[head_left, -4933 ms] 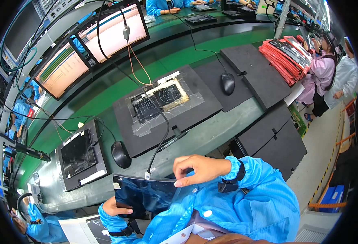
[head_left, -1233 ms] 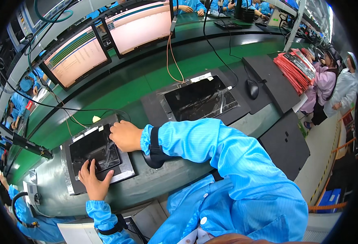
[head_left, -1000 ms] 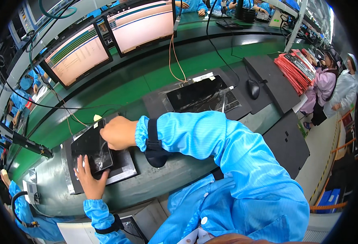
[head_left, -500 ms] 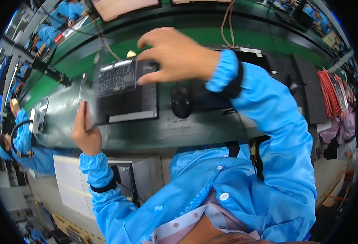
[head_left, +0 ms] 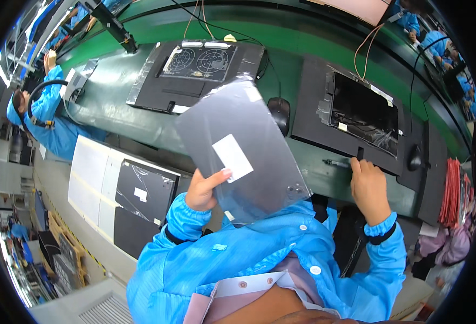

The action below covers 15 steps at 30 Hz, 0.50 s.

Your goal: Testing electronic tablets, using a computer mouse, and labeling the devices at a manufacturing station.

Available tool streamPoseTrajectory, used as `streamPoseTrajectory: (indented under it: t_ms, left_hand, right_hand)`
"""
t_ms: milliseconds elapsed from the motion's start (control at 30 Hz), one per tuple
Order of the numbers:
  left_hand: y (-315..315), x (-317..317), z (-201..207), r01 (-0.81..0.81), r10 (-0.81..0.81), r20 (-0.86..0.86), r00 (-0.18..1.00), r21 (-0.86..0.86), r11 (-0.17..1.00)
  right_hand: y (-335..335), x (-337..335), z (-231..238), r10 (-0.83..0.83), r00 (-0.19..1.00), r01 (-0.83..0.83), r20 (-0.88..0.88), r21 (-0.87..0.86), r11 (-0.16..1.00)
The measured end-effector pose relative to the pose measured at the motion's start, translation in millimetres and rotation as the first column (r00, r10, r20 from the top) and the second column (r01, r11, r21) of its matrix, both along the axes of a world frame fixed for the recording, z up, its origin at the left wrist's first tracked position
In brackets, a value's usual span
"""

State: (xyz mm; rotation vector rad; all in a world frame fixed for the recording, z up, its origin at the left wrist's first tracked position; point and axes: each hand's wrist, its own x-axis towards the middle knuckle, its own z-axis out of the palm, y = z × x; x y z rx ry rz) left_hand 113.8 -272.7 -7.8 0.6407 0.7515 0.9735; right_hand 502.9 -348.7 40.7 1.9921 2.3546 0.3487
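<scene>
My left hand grips the lower left edge of a thin grey rectangular panel in clear film, its thumb lying over a white label. The panel is tilted in front of my body, over the bench's front edge. My right hand is at the front edge of a black pad, fingers drawn together; what they hold, if anything, is hidden. Left of those fingertips lies a small dark pen-like tool. On that pad rests a black screen with loose film and pale tabs.
A second black pad bears a dark panel with two printed circle patterns. Black mice sit by the pads. Film-covered dark panels lie on a white surface at lower left. A co-worker in blue is at far left; red packets stand at right.
The view has swung right. My left hand now holds the grey panel up before me. My right hand has left the circle-patterned panel and come down to the right pad's front edge.
</scene>
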Motion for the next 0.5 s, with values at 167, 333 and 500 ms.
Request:
streamPoseTrajectory:
  t_ms: [167, 333, 500]
  left_hand:
    - [3.6, 34.4, 10.4, 0.168, -0.168, -0.039, 0.985, -0.017, 0.986]
    - [-3.6, 55.0, 16.8, 0.127, -0.121, -0.086, 0.989, 0.064, 0.99]
    - [-7.7, 75.4, 12.0, 0.2, -0.2, -0.027, 0.979, 0.011, 0.98]
  right_hand:
    - [-3.9, 17.7, 1.4, 0.01, 0.997, -0.012, -0.073, -0.025, 1.0]
    - [-14.3, 4.0, 24.7, 0.002, 0.842, 0.06, -0.54, 0.098, 0.993]
    - [-21.2, -69.0, 4.8, 0.122, -0.049, -0.123, -0.991, 0.127, 0.984]
